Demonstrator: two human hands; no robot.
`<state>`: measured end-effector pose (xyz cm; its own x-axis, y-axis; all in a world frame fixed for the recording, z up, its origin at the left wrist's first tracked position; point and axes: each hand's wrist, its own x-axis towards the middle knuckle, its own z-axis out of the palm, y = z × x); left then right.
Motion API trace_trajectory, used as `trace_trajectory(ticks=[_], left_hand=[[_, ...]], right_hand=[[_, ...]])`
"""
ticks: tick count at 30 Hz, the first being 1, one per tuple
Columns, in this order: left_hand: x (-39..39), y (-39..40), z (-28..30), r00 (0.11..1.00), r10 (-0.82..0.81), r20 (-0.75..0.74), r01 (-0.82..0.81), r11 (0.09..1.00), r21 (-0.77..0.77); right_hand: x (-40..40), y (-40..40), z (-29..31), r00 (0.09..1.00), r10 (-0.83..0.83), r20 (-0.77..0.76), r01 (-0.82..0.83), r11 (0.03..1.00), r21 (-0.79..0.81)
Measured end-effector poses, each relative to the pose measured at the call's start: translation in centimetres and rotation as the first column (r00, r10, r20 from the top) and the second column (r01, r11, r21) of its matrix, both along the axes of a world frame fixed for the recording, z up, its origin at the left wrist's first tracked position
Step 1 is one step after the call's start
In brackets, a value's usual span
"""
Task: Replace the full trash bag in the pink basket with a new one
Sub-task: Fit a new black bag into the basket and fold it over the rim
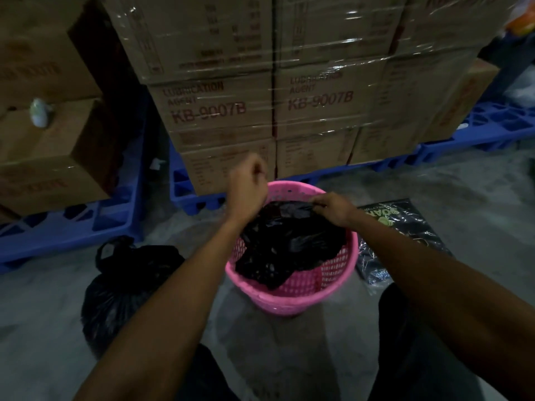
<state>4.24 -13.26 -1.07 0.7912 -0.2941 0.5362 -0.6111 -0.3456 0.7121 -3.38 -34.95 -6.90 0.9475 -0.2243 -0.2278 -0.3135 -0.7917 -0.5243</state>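
Pink basket upright on concrete floor, new black bag crumpled, partly inside; full trash bag, tied, just left of basket.

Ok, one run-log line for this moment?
phase: lining | new bag in pink basket | right hand pinching it | left hand closed | full bag on floor

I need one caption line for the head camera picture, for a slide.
Both hands spread a new black bag inside the pink basket; the tied full bag sits beside it.

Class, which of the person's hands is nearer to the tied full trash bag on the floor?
Left. The left hand is above the basket's far-left rim, on the tied bag's side; the right hand pinches the new bag farther right.
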Motion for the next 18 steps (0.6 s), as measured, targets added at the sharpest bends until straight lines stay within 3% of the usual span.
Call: trace_trajectory(ticks=[2,4,8,10,12,13,14,15,16,18], left_hand=[[-2.8,-1.4,-1.2,0.911,-0.298,0.286,0.178,0.908,0.378],[-4.5,-2.3,-3.6,0.848,-0.451,0.278,0.199,0.757,0.622],[-5.2,-1.5,-7.9,0.959,-0.211,-0.188,0.265,0.442,0.857],[-5.4,-0.8,-8.4,0.917,-0.187,-0.353,0.399,0.371,0.839],[-5.5,-0.2,-8.4,0.841,-0.184,-0.508,0.539,0.211,0.815],[-5.6,0.0,-8.1,0.782,-0.098,-0.615,0.623,0.12,0.773],[-5.6,0.0,-7.7,0.699,0.015,-0.715,0.711,0.092,0.697],[-5.5,-0.1,-7.2,0.617,0.096,-0.781,0.769,0.136,0.624],[-5.1,-0.3,-6.8,0.599,0.086,-0.796,0.77,0.215,0.601],[-4.1,-1.0,-5.5,0.721,-0.074,-0.689,0.659,0.38,0.649]], right_hand=[[0.5,0.1,-0.1,0.999,-0.034,0.04,0.032,0.999,0.038],[1.1,-0.5,-0.7,0.994,-0.077,0.076,0.068,0.991,0.112],[1.4,-1.1,-0.6,0.987,-0.131,0.095,0.109,0.973,0.203],[1.3,-1.6,-0.6,0.97,-0.174,0.169,0.156,0.982,0.11],[1.0,-2.2,-0.7,0.953,-0.217,0.211,0.226,0.974,-0.018],[0.9,-2.5,-1.0,0.954,-0.227,0.195,0.248,0.965,-0.089],[0.8,-2.6,-1.4,0.962,-0.228,0.15,0.25,0.956,-0.154],[0.7,-2.5,-2.0,0.969,-0.227,0.101,0.242,0.954,-0.178],[0.5,-2.4,-2.6,0.977,-0.209,0.052,0.214,0.964,-0.16],[0.2,-2.1,-3.8,0.991,-0.134,0.02,0.136,0.985,-0.105]])
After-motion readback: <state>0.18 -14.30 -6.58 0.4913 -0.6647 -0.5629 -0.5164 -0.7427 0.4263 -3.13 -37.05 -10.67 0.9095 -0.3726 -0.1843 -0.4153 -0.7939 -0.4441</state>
